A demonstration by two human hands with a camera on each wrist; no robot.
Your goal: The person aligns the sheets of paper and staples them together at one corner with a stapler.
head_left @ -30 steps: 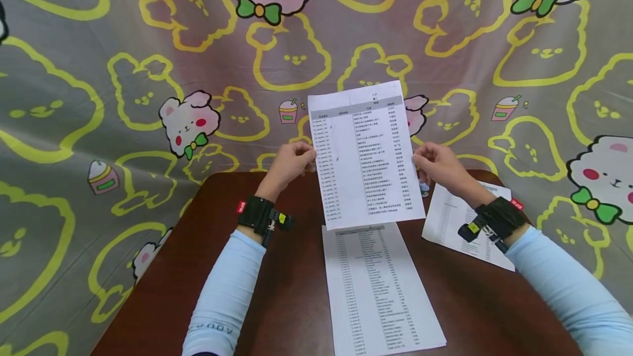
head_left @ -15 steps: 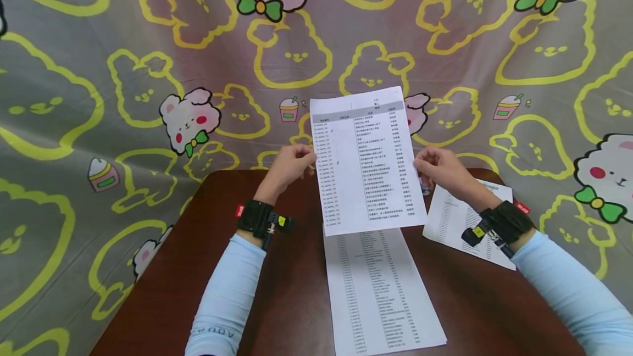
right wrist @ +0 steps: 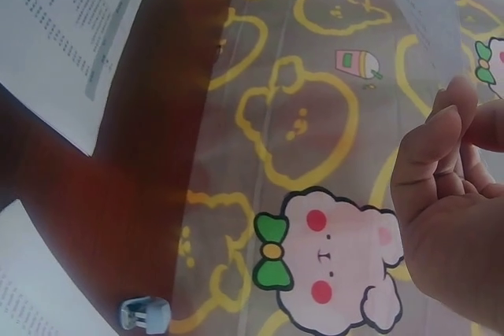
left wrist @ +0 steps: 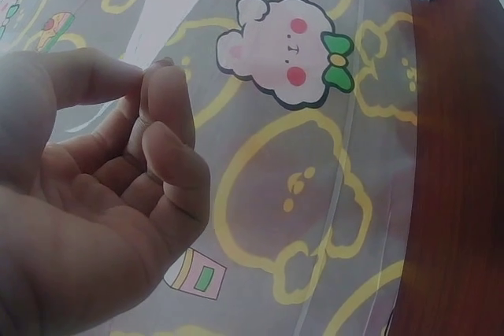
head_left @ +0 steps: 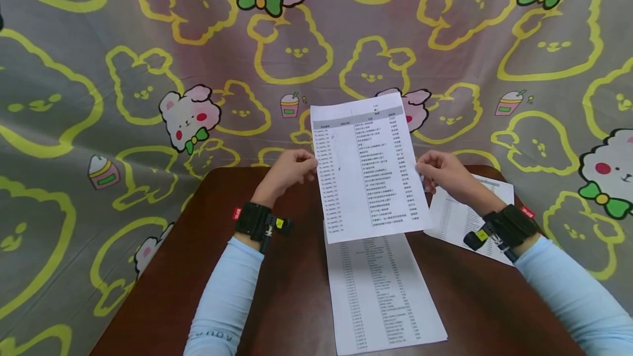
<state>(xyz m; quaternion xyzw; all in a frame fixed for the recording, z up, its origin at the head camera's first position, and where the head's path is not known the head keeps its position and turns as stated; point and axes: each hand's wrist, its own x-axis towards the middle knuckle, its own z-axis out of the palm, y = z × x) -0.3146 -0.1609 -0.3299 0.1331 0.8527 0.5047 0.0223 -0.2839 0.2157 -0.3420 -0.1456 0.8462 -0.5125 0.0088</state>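
Observation:
A printed sheet of paper [head_left: 373,180] is held up, slightly tilted, above the table. My left hand [head_left: 293,172] pinches its left edge between thumb and fingers; the left wrist view shows that hand [left wrist: 118,171] with fingertips together. At the right edge my right hand [head_left: 442,172] pinches the sheet too, and in the right wrist view the hand [right wrist: 445,171] has its fingers curled. Below the held sheet lies a stack of printed papers [head_left: 386,295], its top end hidden behind that sheet.
Another printed paper [head_left: 452,216] lies at the back right of the dark wooden table [head_left: 198,268], partly behind my right forearm. A small light-blue object [right wrist: 146,315], its kind unclear, sits near the table's far edge. A cartoon-patterned cloth [head_left: 247,59] hangs behind the table.
The held sheet and both hands have come down slightly in the head view, covering a little more of the stack. Both hands keep their pinch on the sheet's edges.

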